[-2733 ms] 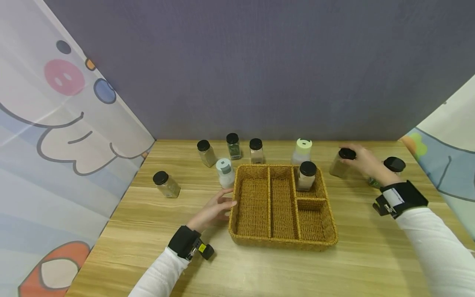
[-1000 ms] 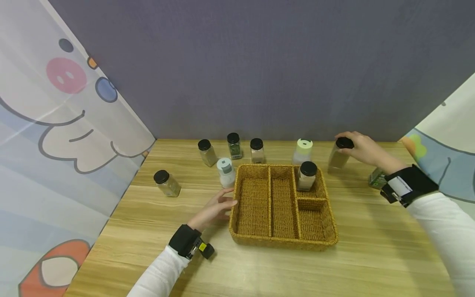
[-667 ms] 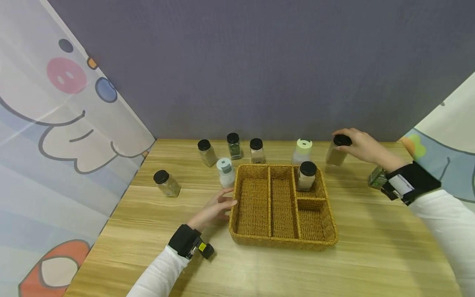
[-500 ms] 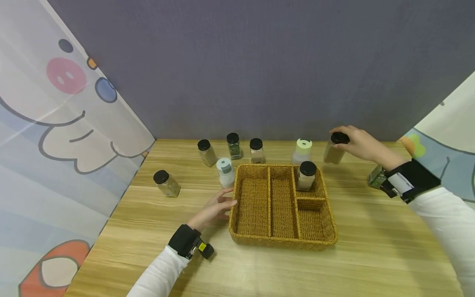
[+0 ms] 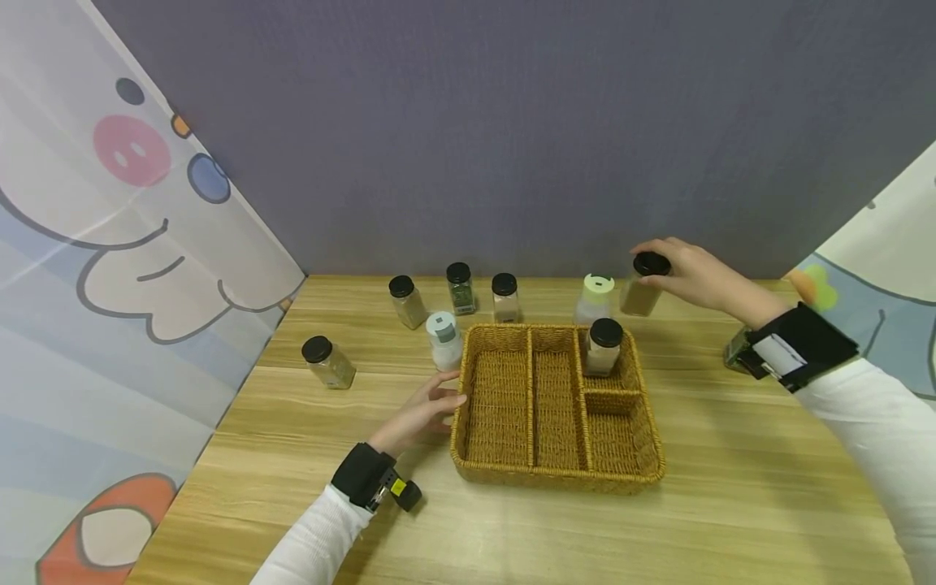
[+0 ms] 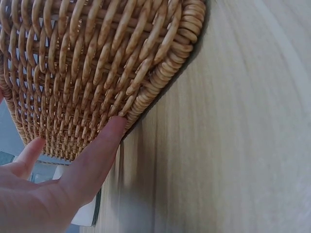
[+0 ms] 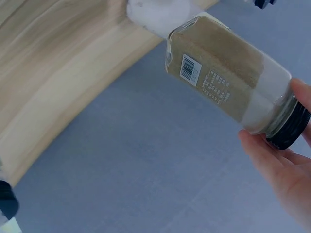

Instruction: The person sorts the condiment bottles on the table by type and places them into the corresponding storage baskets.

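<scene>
Left hand [image 5: 413,416] rests extended fingers against woven basket [image 5: 556,480], left side, on wood-grain table [image 5: 731,504]. Right hand [image 5: 691,272] clamps spice jar [image 5: 639,300] at black lid [image 5: 652,263], beyond basket's rear right corner. Grey panel [image 5: 512,138] behind; cartoon-printed cloth [image 5: 51,325] both sides.

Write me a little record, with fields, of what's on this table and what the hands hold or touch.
Right hand: holds a clear, angular, black-lidded jar of brown powder
Left hand: touches the left side of a brown woven rectangular basket
Basket: four compartments; another black-lidded jar in the back right one
Behind basket: white bottle with pale green cap
Surface: light wooden table
</scene>
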Motion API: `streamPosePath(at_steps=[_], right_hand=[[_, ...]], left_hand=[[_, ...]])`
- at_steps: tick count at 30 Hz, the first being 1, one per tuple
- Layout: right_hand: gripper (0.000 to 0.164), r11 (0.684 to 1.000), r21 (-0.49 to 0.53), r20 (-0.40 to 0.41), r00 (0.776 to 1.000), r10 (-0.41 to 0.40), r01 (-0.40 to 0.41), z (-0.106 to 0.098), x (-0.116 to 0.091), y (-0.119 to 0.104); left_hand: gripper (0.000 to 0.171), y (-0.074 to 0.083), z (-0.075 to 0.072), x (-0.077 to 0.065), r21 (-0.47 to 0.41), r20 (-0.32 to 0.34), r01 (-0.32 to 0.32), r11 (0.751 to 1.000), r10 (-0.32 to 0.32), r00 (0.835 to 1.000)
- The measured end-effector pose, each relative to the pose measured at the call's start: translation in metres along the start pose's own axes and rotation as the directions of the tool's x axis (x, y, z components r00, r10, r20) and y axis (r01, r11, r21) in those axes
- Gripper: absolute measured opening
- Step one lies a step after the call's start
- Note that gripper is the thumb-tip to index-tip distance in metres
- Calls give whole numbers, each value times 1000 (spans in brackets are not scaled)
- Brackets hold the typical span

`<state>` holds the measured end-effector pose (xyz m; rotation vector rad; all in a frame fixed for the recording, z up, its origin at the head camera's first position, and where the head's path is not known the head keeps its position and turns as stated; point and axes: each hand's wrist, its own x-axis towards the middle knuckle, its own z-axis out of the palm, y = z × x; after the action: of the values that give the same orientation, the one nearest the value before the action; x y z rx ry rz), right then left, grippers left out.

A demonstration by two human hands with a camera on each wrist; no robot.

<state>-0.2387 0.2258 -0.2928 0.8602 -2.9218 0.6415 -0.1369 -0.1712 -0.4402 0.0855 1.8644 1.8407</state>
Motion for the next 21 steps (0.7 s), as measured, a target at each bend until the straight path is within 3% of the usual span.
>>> streamPosePath(at_steps=[11, 21], right_hand=[[44, 998, 31, -16, 999, -47, 48, -1, 8, -20], [42, 993, 59, -41, 994, -98, 100, 5, 14, -32]], left_hand=[[63, 0, 1, -1, -10, 3, -12, 1000, 12, 1000], [72, -9, -5, 3, 29, 17, -54, 998, 54, 998]])
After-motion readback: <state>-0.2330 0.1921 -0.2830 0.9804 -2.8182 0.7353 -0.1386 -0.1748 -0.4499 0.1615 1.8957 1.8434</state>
